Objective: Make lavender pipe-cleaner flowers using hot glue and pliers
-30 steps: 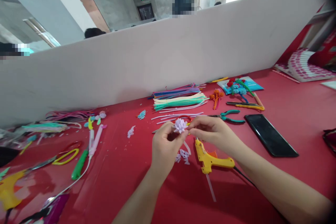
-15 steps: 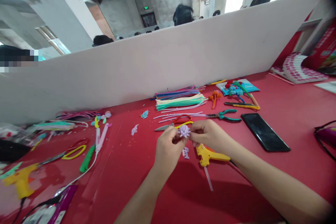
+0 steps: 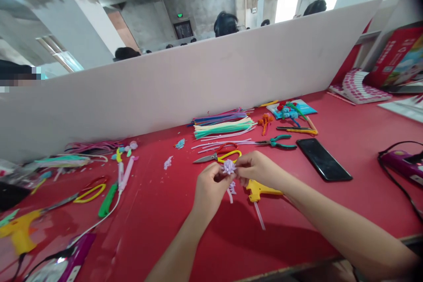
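A small lilac flower, made of short fuzzy pieces that look like pipe cleaner, is held up between both hands. My left hand pinches it from the left, thumb and fingertips closed. From the right, my right hand grips its edge with bent fingers. Below the flower, lilac scraps lie on the red table, partly hidden by my left hand. A yellow glue gun with a clear glue stick rests under my right hand. Scissors with red and yellow handles lie just behind the flower.
Pipe cleaner bundles lie along the white partition. Green-handled pliers and a black phone are to the right. On the left lie a second glue gun, more scissors and a green-handled tool.
The camera view has shifted slightly, showing more of the table's right side and front edge. Both hands keep hold of the lilac flower, which has turned a little between the fingers.
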`<state>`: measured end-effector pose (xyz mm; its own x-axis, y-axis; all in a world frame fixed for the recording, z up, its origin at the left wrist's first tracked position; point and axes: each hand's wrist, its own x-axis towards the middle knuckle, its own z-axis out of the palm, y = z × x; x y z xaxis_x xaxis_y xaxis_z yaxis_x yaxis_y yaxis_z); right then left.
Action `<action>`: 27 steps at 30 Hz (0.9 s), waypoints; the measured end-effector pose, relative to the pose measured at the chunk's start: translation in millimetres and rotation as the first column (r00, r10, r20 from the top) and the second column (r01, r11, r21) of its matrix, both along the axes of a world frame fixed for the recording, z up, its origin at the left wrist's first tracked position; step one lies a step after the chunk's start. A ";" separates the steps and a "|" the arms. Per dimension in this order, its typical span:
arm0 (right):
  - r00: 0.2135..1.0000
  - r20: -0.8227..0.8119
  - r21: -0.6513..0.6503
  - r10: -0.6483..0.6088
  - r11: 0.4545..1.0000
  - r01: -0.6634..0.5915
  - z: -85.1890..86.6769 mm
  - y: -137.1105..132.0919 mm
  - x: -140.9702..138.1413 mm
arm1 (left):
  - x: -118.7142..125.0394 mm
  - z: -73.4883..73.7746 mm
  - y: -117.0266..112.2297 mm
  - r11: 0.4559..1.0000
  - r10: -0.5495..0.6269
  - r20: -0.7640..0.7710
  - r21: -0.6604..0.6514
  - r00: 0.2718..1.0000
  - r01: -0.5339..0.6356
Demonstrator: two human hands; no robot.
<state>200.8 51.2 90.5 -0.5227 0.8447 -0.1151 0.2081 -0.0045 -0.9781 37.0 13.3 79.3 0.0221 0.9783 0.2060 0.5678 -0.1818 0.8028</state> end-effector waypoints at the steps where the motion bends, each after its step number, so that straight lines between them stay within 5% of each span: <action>1: 1.000 0.001 -0.010 -0.001 1.000 0.001 -1.1 -0.9 -0.2 | -0.8 -1.0 -0.6 1.000 -0.004 0.011 -0.009 1.000 0.004; 17: 0.992 -0.018 0.079 -0.127 0.989 0.128 -13.9 -10.3 0.2 | -5.1 -3.7 -6.1 0.997 0.030 0.134 -0.074 0.991 -0.020; 27: 0.996 -0.040 0.119 -0.075 0.990 0.079 -17.5 -7.5 1.7 | -7.5 -11.3 2.7 0.990 0.061 0.258 -0.137 0.964 -0.026</action>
